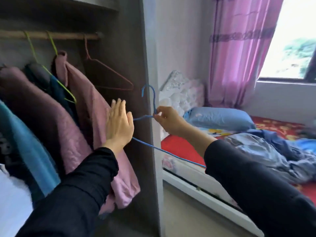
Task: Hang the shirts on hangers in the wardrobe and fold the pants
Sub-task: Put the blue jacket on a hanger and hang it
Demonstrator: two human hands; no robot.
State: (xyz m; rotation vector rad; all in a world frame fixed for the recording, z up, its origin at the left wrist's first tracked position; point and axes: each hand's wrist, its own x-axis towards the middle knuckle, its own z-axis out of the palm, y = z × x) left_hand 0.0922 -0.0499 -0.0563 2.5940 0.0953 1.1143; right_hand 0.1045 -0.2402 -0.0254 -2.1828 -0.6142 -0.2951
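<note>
Far left in the open wardrobe (pixel 130 48), a teal garment (pixel 29 134), a maroon garment (pixel 42 108) and a pink garment (pixel 82 117) hang from the wooden rod (pixel 51 35), the pink one on a green hanger (pixel 53 43). Just to its right an empty red hanger (pixel 106 72) hangs on the same rod.

The left hand (pixel 119 124) is raised in front of the pink garment, flat, with its fingers straight and close together, gripping nothing. Whether it touches the cloth or the wire behind it cannot be told.

The blue hanger (pixel 153 98) is off the rod, upright in front of the wardrobe's edge, with no shirt on it. Its left end runs behind the left hand. The right hand (pixel 169 122) pinches it at the base of the hook, fingers curled round the wire.

Further right is the bed (pixel 179 146), with a blue pillow (pixel 220 118) and a crumpled heap of blue clothes (pixel 266 151) lying on its red sheet. Behind it hang a purple curtain (pixel 239 57) and a bright window (pixel 294 40).
</note>
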